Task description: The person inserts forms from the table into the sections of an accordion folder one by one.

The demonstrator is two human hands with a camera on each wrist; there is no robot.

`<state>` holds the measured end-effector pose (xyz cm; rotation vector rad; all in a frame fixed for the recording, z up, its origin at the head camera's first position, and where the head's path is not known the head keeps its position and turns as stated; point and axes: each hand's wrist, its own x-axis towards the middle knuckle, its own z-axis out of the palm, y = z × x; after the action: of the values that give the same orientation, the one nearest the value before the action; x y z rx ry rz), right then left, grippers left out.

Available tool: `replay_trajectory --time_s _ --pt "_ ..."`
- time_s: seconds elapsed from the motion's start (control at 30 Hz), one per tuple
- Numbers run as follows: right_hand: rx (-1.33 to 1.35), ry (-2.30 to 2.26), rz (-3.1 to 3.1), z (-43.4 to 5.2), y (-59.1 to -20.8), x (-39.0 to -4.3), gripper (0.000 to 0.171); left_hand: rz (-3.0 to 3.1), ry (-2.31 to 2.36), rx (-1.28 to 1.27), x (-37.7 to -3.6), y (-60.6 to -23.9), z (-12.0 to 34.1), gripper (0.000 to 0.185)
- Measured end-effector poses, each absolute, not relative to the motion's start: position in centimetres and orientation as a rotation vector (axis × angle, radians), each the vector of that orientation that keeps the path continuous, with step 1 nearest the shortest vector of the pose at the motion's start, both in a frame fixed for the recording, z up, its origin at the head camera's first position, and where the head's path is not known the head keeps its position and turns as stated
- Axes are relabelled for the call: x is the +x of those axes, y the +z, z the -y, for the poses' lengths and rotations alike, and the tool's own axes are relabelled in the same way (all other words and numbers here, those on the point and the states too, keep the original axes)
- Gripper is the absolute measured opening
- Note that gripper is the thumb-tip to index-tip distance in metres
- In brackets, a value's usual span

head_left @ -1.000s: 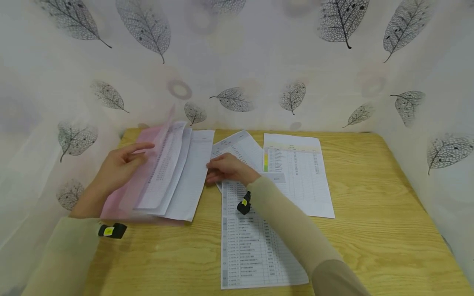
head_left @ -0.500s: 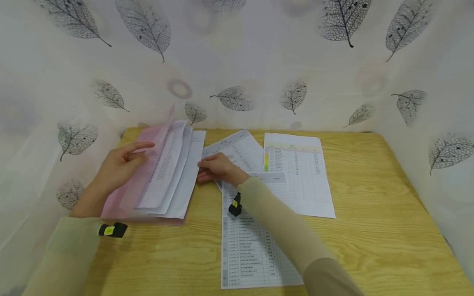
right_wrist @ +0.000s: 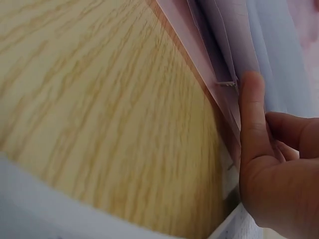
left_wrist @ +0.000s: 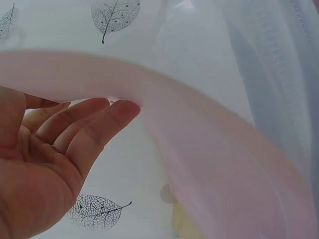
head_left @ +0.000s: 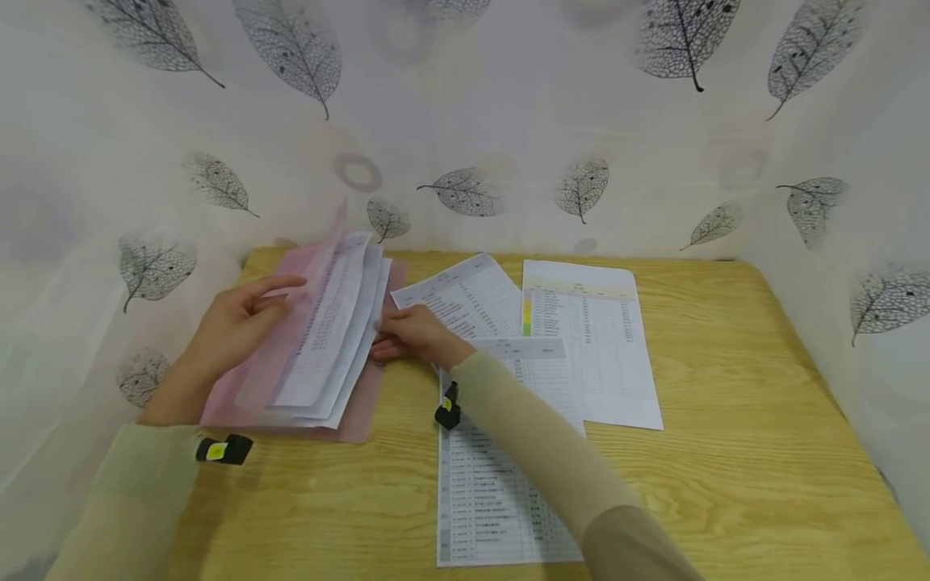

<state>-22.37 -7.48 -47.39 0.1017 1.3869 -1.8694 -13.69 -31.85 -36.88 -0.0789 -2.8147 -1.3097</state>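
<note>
way through: bare tabletop (head_left: pixel 763 420) right of loose sheets (head_left: pixel 606 371) | blocked: raised pink cover (head_left: pixel 286 343) left, leaf-print curtain (head_left: pixel 494 105) behind

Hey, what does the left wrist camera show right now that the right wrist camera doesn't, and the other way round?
Only the left wrist view shows the left hand, touching the raised pink cover of the folder, and the leaf-printed backdrop.

Only the right wrist view shows the right hand and the white sheets it pinches.

Both show part of the pink folder and the wooden tabletop, though the left has just a small patch of wood.
</note>
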Motion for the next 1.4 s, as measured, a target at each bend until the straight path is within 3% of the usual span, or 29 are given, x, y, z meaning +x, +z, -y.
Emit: replay_trajectory --time_s 0.5,0.9,1.4 --pt "0.133 -1.895 -1.386 8.4 -47.2 -22.2 0.007 2.804 -1.328 -0.076 -13.6 -36.8 32.0 0.04" --pt "0.181 -1.906 -1.449 7.4 -46.9 -22.3 0.032 2.799 -1.343 -0.094 -13.4 -36.8 31.9 0.04" --pt "0.057 -1.797 -1.604 1.7 -44.8 -23.0 0.036 2.806 -1.34 -0.087 -13.3 -36.9 31.7 0.041"
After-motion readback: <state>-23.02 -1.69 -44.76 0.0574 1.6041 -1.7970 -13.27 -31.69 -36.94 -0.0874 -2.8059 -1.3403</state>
